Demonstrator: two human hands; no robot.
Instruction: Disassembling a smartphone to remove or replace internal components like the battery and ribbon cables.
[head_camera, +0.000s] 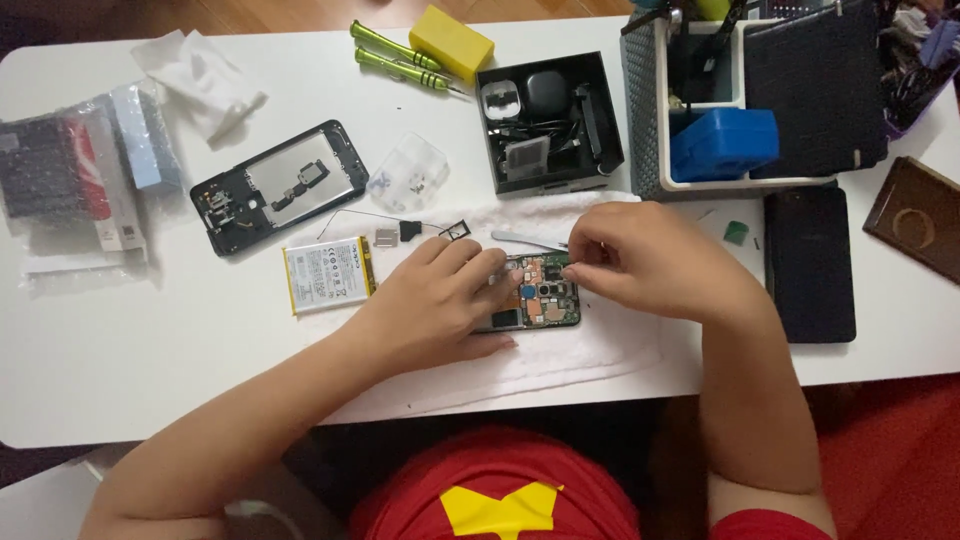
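Left hand (435, 305): lying flat on the opened phone (540, 295), fingers spread, pinning it down without gripping.
Right hand (640, 260): fingertips pinching together at the phone's upper edge; whatever they are pinching is too small to tell.
Opened phone: resting on a white towel (600, 350) on the worktop (150, 350).
Nearby: battery (328, 274) and back frame (280, 187) lying to the left, tweezers (525, 240) just above the phone.

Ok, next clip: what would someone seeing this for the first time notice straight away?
Both hands meet over an opened phone with its circuit board bare, lying on a white cloth at the table's near edge: the left hand steadies it, the right hand pinches at its top edge. Left of them lie a loose battery and a black phone frame; two green screwdrivers sit at the far edge.
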